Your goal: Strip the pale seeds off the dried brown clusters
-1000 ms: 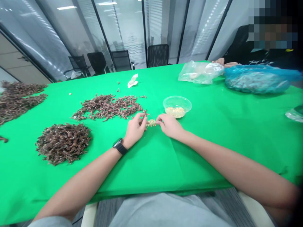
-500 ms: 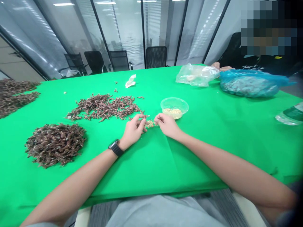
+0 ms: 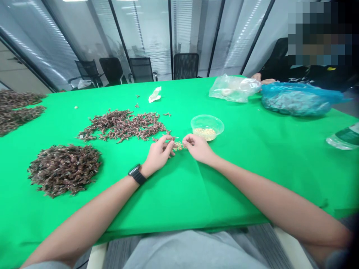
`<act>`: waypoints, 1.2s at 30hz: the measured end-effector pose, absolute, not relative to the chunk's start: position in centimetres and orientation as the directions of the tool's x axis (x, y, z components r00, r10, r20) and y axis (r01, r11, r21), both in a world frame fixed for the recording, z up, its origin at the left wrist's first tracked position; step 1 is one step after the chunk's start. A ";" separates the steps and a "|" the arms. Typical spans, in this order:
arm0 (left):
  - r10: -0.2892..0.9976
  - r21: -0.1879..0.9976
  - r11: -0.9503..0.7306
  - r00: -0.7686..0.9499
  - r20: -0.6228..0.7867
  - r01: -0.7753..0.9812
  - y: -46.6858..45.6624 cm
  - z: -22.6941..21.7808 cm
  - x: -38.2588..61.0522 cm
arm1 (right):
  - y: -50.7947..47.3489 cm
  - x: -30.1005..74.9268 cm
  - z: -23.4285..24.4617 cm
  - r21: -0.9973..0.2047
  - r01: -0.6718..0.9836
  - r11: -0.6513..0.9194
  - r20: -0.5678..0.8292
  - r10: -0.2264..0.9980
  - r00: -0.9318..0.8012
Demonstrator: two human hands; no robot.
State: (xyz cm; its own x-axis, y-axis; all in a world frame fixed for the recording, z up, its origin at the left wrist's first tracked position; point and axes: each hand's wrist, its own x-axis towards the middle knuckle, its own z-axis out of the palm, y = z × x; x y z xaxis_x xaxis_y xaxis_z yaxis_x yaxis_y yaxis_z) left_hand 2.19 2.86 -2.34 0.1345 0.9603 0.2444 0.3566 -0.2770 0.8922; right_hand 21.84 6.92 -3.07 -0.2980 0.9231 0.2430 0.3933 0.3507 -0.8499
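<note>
My left hand (image 3: 158, 154), with a black watch on its wrist, rests on the green tablecloth (image 3: 252, 164) with its fingers curled in a pinch on something too small to name. My right hand (image 3: 198, 148) faces it, fingers also curled in a pinch. Between the two hands lies a small heap of pale seeds (image 3: 178, 146). Just beyond my right hand stands a clear plastic bowl (image 3: 206, 126) with pale seeds in its bottom. A spread of brown pods (image 3: 123, 125) lies beyond my left hand.
A rounder heap of brown husks (image 3: 64, 169) sits at the left, more brown heaps (image 3: 15, 110) at the far left. Another person's hand (image 3: 260, 79) rests by a clear bag (image 3: 234, 88) and a blue bag (image 3: 297, 99). A plastic bottle (image 3: 343, 137) lies right. Office chairs (image 3: 185, 65) stand behind.
Both hands stay pinched over the small seed heap with only slight finger motion. The view has shifted a little to the right.
</note>
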 end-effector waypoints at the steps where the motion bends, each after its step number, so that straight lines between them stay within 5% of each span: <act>1: 0.963 0.901 -0.266 0.133 0.234 0.343 2.8 -2.3 2.3 | 6.8 21.8 -3.0 -0.857 0.383 0.345 0.236 0.923 -0.304; 17: 0.992 0.991 0.025 0.122 -0.008 -0.134 2.7 -1.4 3.2 | 6.2 21.4 -3.0 -0.879 0.325 0.348 0.237 0.912 -0.336; 30: 0.994 0.979 0.061 0.103 -0.042 -0.194 2.5 -1.2 3.1 | 5.7 21.1 -2.5 -0.855 0.379 0.355 0.259 0.924 -0.281; 36: 0.992 0.974 0.078 0.114 -0.054 -0.214 2.8 -1.3 3.0 | 5.6 21.2 -2.4 -0.729 0.443 0.522 0.383 0.847 -0.369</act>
State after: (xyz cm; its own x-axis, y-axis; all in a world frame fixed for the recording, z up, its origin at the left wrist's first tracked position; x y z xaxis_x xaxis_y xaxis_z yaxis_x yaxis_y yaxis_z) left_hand 3.02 2.78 -1.26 0.1141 0.9920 -0.0539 -0.2145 0.0776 0.9736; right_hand 21.17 5.57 -2.36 -0.3692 0.8470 0.3826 0.4426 0.5222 -0.7290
